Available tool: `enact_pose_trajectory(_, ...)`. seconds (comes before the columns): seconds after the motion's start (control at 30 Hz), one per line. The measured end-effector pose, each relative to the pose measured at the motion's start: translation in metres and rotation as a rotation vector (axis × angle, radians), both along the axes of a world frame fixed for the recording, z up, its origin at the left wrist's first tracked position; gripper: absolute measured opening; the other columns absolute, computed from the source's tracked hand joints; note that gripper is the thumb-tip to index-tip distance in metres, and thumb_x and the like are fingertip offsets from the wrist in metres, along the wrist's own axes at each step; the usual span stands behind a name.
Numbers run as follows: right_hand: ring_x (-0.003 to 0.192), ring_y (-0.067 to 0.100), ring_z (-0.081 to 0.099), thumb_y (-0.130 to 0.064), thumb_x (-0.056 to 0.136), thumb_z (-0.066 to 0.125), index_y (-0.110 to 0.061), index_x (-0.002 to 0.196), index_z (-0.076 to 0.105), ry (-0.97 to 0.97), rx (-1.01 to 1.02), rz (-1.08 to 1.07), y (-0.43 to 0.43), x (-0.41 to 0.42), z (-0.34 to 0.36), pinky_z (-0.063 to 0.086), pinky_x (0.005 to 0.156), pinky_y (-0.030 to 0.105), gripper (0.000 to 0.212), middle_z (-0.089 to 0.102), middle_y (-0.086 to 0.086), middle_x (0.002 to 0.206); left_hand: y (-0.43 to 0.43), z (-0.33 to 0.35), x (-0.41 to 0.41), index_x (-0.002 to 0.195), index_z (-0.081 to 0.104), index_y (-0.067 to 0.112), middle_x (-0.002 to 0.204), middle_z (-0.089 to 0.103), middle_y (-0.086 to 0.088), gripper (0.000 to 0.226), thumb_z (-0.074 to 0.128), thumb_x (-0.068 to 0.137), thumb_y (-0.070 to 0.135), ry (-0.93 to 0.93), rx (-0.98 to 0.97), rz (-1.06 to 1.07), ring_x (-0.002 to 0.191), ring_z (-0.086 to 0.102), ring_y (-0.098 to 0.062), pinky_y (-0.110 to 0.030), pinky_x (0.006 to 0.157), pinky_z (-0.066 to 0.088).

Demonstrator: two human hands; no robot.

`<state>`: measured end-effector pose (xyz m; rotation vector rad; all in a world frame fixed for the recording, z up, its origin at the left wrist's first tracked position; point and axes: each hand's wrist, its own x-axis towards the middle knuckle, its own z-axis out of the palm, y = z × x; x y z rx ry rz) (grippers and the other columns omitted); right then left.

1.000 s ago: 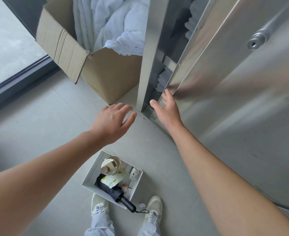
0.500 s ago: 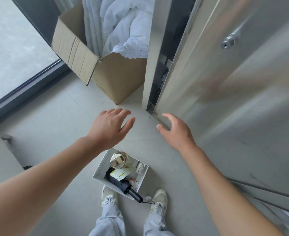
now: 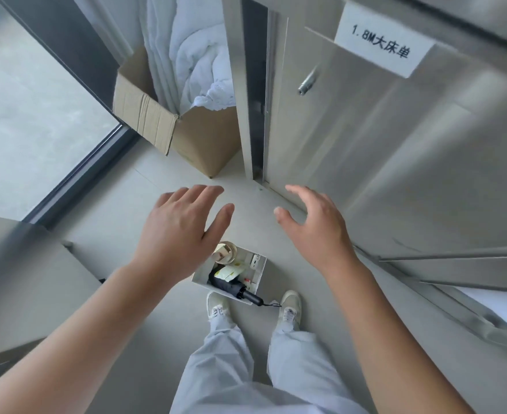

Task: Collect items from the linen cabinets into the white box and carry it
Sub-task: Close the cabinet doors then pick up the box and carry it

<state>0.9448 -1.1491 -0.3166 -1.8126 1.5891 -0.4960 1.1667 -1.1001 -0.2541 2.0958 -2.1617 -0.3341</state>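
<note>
White box [image 3: 260,277] sits on the floor [image 3: 252,198] at the foot of the cabinet [image 3: 365,130] — evidently parked to free both hands. Left hand [image 3: 180,231] and right hand [image 3: 315,231] hover above it, spread and empty — likely for lifting.

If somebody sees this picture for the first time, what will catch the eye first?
The left hand and the right hand hover open and empty in the middle. Below them, on the floor ahead of the shoes, stands the white box with a black umbrella sticking out. Top left, a cardboard box holds white bedding beside the steel cabinet door.
</note>
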Motion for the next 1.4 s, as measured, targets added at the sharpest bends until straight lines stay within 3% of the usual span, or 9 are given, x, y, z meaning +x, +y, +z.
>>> enact_pose_trajectory(0.4, 0.127, 0.011, 0.044, -0.051, 0.093, 0.058, -0.023, 0.143, 0.052, 0.072, -0.083, -0.005, 0.113, -0.032, 0.112, 0.038, 0.095, 0.028, 0.057, 0.061, -0.006, 0.136, 0.090, 0.113, -0.030, 0.125, 0.058, 0.018, 0.119, 0.067, 0.003, 0.054, 0.026, 0.102, 0.053, 0.003, -0.112, -0.155, 0.109, 0.062, -0.024, -0.040, 0.094, 0.043)
enact_pose_trajectory(0.53, 0.130, 0.013, 0.042, -0.053, 0.093, 0.058, -0.021, 0.145, 0.050, 0.115, -0.171, -0.120, 0.161, -0.029, 0.138, 0.040, 0.101, 0.030, 0.061, 0.059, -0.004, 0.140, 0.119, 0.131, -0.026, 0.122, 0.060, 0.018, 0.116, 0.068, 0.002, 0.053, 0.027, 0.101, 0.053, 0.080, -0.198, -0.250, 0.105, 0.064, -0.026, -0.040, 0.088, 0.043)
enact_pose_trajectory(0.83, 0.135, 0.006, 0.040, -0.053, 0.091, 0.063, -0.025, 0.145, 0.050, 0.057, -0.182, -0.394, 0.277, -0.034, 0.175, 0.030, 0.102, 0.019, 0.062, 0.055, -0.010, 0.143, 0.194, 0.163, -0.006, 0.119, 0.064, 0.015, 0.117, 0.068, 0.001, 0.056, 0.028, 0.098, 0.053, 0.169, -0.229, -0.344, 0.105, 0.064, -0.027, -0.043, 0.086, 0.046)
enact_pose_trajectory(1.23, 0.138, 0.003, 0.040, -0.057, 0.090, 0.063, -0.030, 0.147, 0.048, 0.058, -0.283, -0.635, 0.421, -0.157, 0.235, 0.032, 0.106, 0.020, 0.065, 0.051, -0.013, 0.146, 0.276, 0.222, -0.154, 0.125, 0.059, 0.020, 0.124, 0.064, 0.005, 0.053, 0.026, 0.100, 0.054, 0.159, -0.314, -0.633, 0.109, 0.063, -0.022, -0.037, 0.092, 0.045)
enact_pose_trajectory(1.4, 0.138, 0.000, 0.038, -0.058, 0.089, 0.062, -0.034, 0.147, 0.046, 0.089, -0.300, -0.741, 0.490, -0.230, 0.251, 0.030, 0.100, 0.018, 0.065, 0.050, -0.016, 0.146, 0.331, 0.230, -0.243, 0.128, 0.057, 0.022, 0.126, 0.063, 0.007, 0.055, 0.024, 0.098, 0.055, 0.175, -0.290, -0.753, 0.110, 0.063, -0.021, -0.036, 0.093, 0.045)
